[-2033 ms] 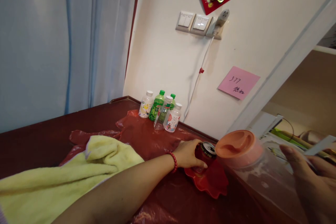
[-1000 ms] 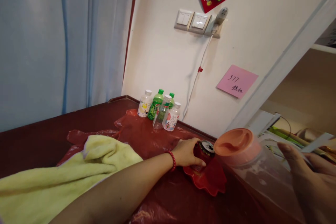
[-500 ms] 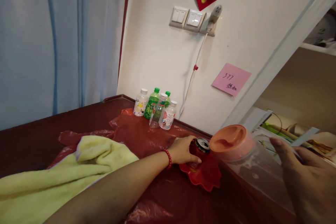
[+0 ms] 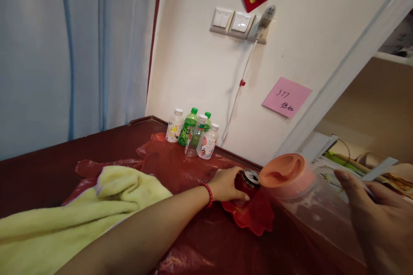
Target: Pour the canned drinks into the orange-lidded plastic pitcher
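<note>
My left hand (image 4: 227, 184) is wrapped around a red drink can (image 4: 248, 181) that stands on a red scalloped plate (image 4: 254, 219). A red bead bracelet sits on that wrist. My right hand (image 4: 377, 219) grips the side of a clear plastic jar (image 4: 322, 219) with an orange-pink lid (image 4: 284, 174), held tilted close to the camera, just right of the can.
A dark red table (image 4: 48, 167) carries a crumpled red plastic sheet (image 4: 174, 163) and a yellow towel (image 4: 97, 206). Several small bottles (image 4: 193, 133) stand by the wall. Light switches, a plugged charger (image 4: 264, 21), a pink note (image 4: 286, 97) and a curtain (image 4: 71, 47) lie behind.
Both hands keep their holds on the can and the jar. Only the view has drifted slightly; nothing on the table has moved.
</note>
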`<state>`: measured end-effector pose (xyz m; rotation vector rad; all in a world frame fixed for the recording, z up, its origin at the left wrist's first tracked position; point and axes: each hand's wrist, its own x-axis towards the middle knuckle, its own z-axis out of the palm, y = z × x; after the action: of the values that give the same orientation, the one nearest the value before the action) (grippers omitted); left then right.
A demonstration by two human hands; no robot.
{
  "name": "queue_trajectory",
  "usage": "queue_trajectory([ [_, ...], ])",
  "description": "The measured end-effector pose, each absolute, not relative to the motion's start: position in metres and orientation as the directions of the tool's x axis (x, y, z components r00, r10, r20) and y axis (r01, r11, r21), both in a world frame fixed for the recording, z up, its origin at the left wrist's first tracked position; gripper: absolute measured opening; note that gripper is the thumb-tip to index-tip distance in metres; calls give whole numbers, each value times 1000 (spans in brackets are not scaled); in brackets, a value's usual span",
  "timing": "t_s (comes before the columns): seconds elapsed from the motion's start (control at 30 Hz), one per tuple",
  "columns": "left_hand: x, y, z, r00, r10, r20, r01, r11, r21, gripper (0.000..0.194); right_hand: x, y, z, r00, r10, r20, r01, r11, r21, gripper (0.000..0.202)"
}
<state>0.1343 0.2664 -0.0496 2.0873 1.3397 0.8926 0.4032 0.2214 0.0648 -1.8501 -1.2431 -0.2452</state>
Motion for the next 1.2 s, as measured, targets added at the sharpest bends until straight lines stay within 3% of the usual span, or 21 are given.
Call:
queue_trajectory([
  [0.47, 135, 268, -51, 308, 916, 258, 600, -397, 695, 83, 391, 216, 71, 517, 662, 543, 788, -120, -603, 57],
  [1.2, 135, 267, -50, 299, 920, 253, 600, -388, 700, 81, 393, 216, 68, 483, 670, 564, 817, -114, -565, 56],
])
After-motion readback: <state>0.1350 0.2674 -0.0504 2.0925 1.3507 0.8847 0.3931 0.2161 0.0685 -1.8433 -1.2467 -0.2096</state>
